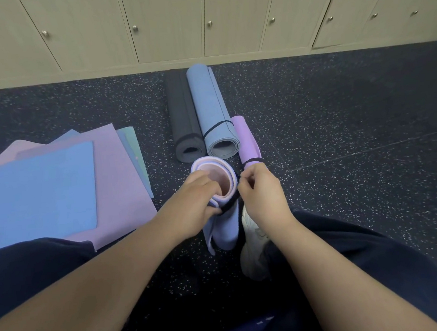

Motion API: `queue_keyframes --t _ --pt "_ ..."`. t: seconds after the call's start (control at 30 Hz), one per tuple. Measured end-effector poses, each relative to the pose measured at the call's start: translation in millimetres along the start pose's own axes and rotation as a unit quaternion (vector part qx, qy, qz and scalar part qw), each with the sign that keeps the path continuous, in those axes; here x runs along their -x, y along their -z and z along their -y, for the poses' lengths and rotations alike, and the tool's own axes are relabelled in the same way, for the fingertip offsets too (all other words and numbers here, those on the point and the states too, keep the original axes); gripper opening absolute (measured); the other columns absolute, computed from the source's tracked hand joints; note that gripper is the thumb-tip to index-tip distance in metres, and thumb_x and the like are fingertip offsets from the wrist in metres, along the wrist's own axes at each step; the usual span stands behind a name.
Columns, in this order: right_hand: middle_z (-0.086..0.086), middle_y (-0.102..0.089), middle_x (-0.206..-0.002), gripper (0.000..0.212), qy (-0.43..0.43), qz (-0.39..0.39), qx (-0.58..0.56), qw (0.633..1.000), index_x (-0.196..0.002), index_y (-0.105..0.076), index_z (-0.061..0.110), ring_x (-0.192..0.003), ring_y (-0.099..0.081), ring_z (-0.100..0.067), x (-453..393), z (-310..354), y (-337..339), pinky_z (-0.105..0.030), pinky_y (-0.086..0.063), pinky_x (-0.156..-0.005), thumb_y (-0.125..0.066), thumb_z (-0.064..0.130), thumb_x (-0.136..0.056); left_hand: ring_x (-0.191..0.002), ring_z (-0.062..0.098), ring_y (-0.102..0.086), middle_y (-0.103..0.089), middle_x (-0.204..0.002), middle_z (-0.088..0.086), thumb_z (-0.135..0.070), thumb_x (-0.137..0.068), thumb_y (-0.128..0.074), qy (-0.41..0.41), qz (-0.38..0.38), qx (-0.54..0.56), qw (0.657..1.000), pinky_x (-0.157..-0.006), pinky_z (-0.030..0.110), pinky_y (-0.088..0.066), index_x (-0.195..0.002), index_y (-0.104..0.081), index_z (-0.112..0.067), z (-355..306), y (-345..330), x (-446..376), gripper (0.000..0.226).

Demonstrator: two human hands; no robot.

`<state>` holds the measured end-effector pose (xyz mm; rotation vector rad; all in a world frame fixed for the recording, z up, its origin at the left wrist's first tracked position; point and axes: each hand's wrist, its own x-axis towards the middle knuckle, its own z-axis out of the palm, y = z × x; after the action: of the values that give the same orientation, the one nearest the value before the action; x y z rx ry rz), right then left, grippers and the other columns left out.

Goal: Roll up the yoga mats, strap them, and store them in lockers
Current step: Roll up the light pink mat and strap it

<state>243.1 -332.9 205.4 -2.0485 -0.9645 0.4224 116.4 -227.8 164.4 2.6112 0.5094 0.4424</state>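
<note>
While the lavender rolled mat (225, 227) stood on end between the person's knees, both hands were busy getting the black strap (229, 203) around it. Left hand (195, 203) had its fingers tucked into the open top of the roll with the thumb curled outside, gripping the wall so the thing wouldn't unspool. Right hand (259, 191) was pinching the strap at the roll's right side, pulling it out, I'd guess to stretch the loop down over the top. Standing it upright makes sense, since that leaves the end free for a band to slip on.

Three finished rolls lay on the speckled floor (337, 110) just beyond: a dark grey mat (183, 116), a blue-grey mat (211, 109) with a band on it, and a small purple mat (245, 137), also banded. Off to the left sat a stack of flat mats (58, 187) not yet rolled. Lockers (166, 26) along the wall were all closed, so storing hadn't started.
</note>
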Motion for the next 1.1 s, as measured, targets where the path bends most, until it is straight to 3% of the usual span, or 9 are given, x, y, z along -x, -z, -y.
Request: queue_keyframes --t 0.1,0.2,0.3,0.43,0.57,0.73,0.8,0.9,1.1 --pt "-0.003 -0.054 -0.082 0.007 -0.03 0.016 0.052 0.998 -0.091 -0.049 0.01 -0.075 -0.047 -0.023 -1 -8 1 -0.024 -0.026 -0.059 -0.048 0.003 -0.092 -0.129 0.02 -0.033 -0.058 -0.106 0.006 -0.015 -0.08 -0.075 0.022 0.027 0.001 0.999 -0.102 0.026 -0.029 -0.097 -0.062 -0.006 1 5 0 0.024" --pt "-0.009 -0.063 -0.096 0.012 -0.066 0.059 0.168 0.982 -0.1 -0.057 0.01 -0.081 -0.053 -0.028 0 -22 -7 -0.029 -0.035 -0.065 -0.047 0.007 -0.094 -0.139 0.021 -0.025 -0.058 -0.114 0.006 -0.015 -0.084 -0.071 0.012 0.038 -0.002 0.999 -0.105 0.014 -0.016 -0.105 -0.061 -0.006 0 5 2 0.026" --pt "-0.004 -0.065 -0.095 0.012 -0.049 0.056 0.152 0.986 -0.084 -0.056 0.022 -0.081 -0.058 -0.025 4 -22 -14 -0.036 -0.048 -0.075 -0.054 0.012 -0.09 -0.14 0.022 -0.023 -0.056 -0.115 0.005 -0.015 -0.085 -0.07 0.023 0.032 -0.002 0.999 -0.103 0.012 -0.012 -0.11 -0.062 -0.005 2 8 4 0.028" --pt "-0.003 -0.06 -0.094 0.005 0.041 0.057 0.101 0.992 -0.087 -0.06 0.012 -0.078 -0.056 -0.019 9 -8 -16 -0.028 -0.042 -0.074 -0.06 0.007 -0.085 -0.122 0.026 -0.043 -0.058 -0.104 0.006 -0.017 -0.08 -0.075 0.017 0.024 0.0 1.0 -0.105 0.03 -0.03 -0.101 -0.064 -0.006 8 14 3 0.026" --pt "-0.004 -0.061 -0.094 0.007 0.111 0.062 0.097 0.987 -0.09 -0.068 0.009 -0.073 -0.05 -0.013 16 -6 -18 -0.021 -0.035 -0.068 -0.066 0.007 -0.083 -0.109 0.024 -0.048 -0.056 -0.108 0.004 -0.016 -0.085 -0.068 0.042 -0.01 0.007 0.999 -0.086 0.022 -0.031 -0.108 -0.06 -0.009 1 15 -5 0.024" --pt "0.001 -0.053 -0.127 0.033 0.082 0.077 0.14 0.984 -0.121 -0.057 0.013 -0.107 -0.055 -0.02 10 -10 -18 -0.028 -0.039 -0.085 -0.061 0.015 -0.088 -0.075 0.018 -0.039 -0.05 -0.087 0.008 -0.016 -0.084 -0.036 0.13 -0.038 0.049 0.99 -0.07 0.044 -0.04 -0.088 -0.037 -0.02 -7 20 -14 0.005" --pt "0.0 -0.047 -0.133 0.041 0.065 0.071 0.147 0.984 -0.128 -0.049 0.014 -0.112 -0.052 -0.021 5 -12 -16 -0.031 -0.04 -0.087 -0.06 0.016 -0.089 -0.076 0.021 -0.041 -0.049 -0.087 0.004 -0.018 -0.078 -0.029 0.116 -0.026 0.046 0.992 -0.071 0.042 -0.042 -0.083 -0.035 -0.025 -8 19 -17 0.011" --pt "-0.002 -0.046 -0.131 0.039 0.075 0.062 0.173 0.98 -0.126 -0.05 0.013 -0.11 -0.051 -0.024 1 -14 -17 -0.035 -0.042 -0.085 -0.059 0.015 -0.088 -0.079 0.029 -0.049 -0.051 -0.09 0.002 -0.003 -0.073 -0.036 0.061 -0.039 0.069 0.995 -0.07 0.05 -0.045 -0.081 -0.039 -0.025 -7 15 -22 0.023" --pt "-0.007 -0.038 -0.131 0.03 0.07 0.066 0.271 0.958 -0.119 -0.053 0.011 -0.115 -0.043 -0.027 -4 -17 -21 -0.035 -0.044 -0.083 -0.053 0.019 -0.09 -0.09 0.03 -0.057 -0.055 -0.113 0.006 0.007 -0.083 -0.052 0.046 -0.033 0.049 0.997 -0.078 0.048 -0.048 -0.101 -0.057 -0.01 -3 2 -33 0.026"
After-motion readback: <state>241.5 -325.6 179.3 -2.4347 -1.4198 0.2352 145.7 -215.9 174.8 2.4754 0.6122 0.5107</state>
